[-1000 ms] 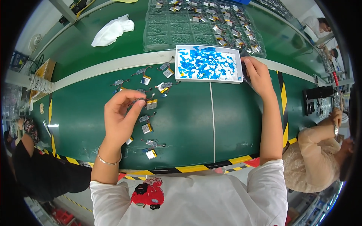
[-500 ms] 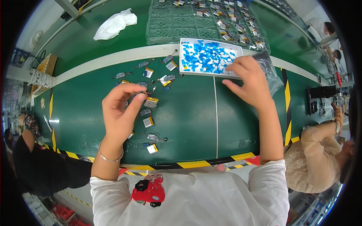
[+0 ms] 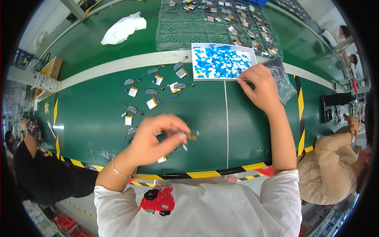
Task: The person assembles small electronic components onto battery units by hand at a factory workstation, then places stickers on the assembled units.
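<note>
My left hand (image 3: 152, 138), slightly blurred, is closed over the near middle of the green mat. Between its thumb and fingers is a small battery with a circuit board and wires (image 3: 192, 137), partly hidden and smeared. My right hand (image 3: 260, 86) is at the near right corner of a white box (image 3: 221, 79), its fingers drawn together; whatever they hold is hidden. Small blue and white pieces (image 3: 219, 59) cover the box's bottom. Several more wired batteries (image 3: 152, 103) lie on the mat left of the box, some partly behind my left hand.
A clear plastic tray (image 3: 189, 27) with batteries in its compartments stands beyond the box. Right of the box lies a clear plastic bag (image 3: 285, 81), and at the far left a white cloth (image 3: 124, 28). Striped tape (image 3: 203, 173) edges the table. Other people sit at both sides.
My left hand has moved right and nearer to me, carrying the wired battery away from the others. My right hand's fingers have drawn together at the box's corner.
</note>
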{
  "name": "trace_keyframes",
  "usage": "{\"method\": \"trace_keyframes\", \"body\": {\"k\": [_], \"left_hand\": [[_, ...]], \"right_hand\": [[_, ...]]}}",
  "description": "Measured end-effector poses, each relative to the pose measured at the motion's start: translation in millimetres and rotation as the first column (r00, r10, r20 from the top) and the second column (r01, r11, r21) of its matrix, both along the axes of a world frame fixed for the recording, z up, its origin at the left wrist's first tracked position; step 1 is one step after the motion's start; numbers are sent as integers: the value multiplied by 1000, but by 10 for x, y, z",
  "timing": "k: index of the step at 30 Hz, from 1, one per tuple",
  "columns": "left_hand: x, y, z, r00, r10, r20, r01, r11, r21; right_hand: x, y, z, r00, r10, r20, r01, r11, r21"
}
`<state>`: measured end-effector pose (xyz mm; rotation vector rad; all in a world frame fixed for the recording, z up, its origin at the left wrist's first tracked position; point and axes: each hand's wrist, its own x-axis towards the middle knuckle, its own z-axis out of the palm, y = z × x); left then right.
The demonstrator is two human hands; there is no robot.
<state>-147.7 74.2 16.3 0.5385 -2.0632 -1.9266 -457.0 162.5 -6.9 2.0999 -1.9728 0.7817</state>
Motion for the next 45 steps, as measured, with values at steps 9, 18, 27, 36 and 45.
{"method": "trace_keyframes", "body": {"k": [9,18,27,36,45], "left_hand": [[-240,213,-149,980,-134,148,104,975,196],[-578,118,-40,925,-94,368,257,869,-423],[-535,-27,149,995,12,100,85,433,-897],[-79,-93,912,616,-449,-647,-619,232,-750],[265,-81,269,499,-404,-767,-548,539,-640]], "right_hand": [[-40,9,-25,995,-57,79,63,995,-79],[220,363,-63,985,-3,172,48,965,-256],[26,214,-179,932,56,358,49,960,-277],[-104,188,-280,822,-31,568,262,907,-329],[-112,41,-339,907,-108,406,271,889,-369]]}}
